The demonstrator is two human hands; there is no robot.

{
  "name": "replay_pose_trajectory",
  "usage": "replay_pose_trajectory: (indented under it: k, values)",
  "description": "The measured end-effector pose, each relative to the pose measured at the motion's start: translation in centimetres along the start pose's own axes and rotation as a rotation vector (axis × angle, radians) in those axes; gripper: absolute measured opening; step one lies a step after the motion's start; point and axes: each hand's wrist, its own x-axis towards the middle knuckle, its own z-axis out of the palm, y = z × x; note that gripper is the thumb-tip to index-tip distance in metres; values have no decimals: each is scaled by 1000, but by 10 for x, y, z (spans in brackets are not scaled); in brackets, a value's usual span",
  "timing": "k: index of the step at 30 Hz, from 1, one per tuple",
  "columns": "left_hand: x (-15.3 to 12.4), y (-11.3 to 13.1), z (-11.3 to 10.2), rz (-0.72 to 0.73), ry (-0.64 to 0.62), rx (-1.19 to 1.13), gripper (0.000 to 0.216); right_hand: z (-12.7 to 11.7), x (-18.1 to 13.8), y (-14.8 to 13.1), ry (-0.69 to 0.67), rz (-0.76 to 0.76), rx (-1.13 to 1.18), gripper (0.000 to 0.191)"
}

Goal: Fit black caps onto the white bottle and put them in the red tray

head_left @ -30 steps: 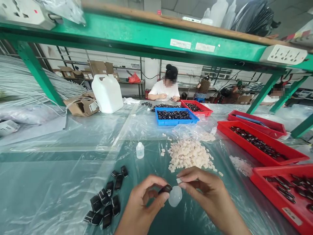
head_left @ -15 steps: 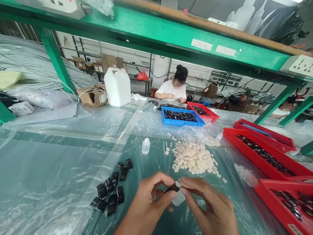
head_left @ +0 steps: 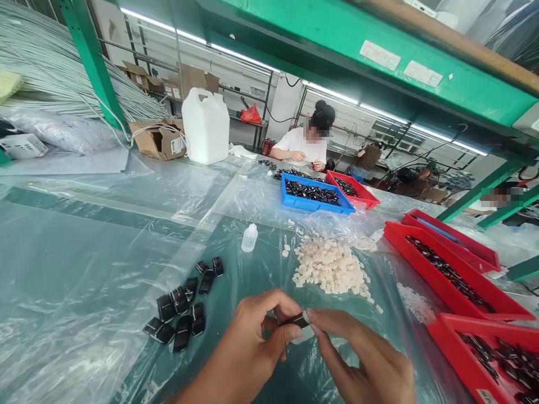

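Observation:
My left hand (head_left: 248,350) pinches a small black piece (head_left: 295,321) between thumb and fingers. My right hand (head_left: 357,359) meets it from the right, its fingertips pinched on a small white piece (head_left: 306,317) pressed against the black one. A pale round cap or bottle (head_left: 304,335) lies on the plastic just under the fingertips. A heap of small white pieces (head_left: 330,265) lies just beyond my hands. Several black pieces (head_left: 181,306) are scattered to the left.
A small white dropper bottle (head_left: 249,238) stands beyond the heap. Red trays (head_left: 442,280) of black pieces line the right side; a blue tray (head_left: 315,193) sits further back. A white jug (head_left: 206,126) and a cardboard box (head_left: 158,140) stand far left. A person (head_left: 305,146) works opposite.
My hands have closed together, bringing the white piece against the black one. The camera has tilted and drifted, so the table contents shifted slightly in view.

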Motion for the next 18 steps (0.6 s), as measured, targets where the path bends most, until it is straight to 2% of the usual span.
replay_pose_trajectory:
  k: [3, 6, 9, 12, 18]
  values:
    - [0, -6, 2, 13, 29, 18, 12, 3, -2, -11, 22, -12, -121, 41]
    - [-1, -13, 4, 19, 48, 25, 17, 7, -4, -13, 30, 45, -149, 31]
    - [-4, -19, 6, 39, 101, 42, 18, 8, -5, -7, 5, 110, -70, 26]
    - [-6, -21, 8, 67, 155, 77, 13, 7, -4, 0, -43, 102, 11, 27]
    - [-3, -12, 7, 113, 130, 165, 6, -1, 3, 10, -138, 203, 247, 20]
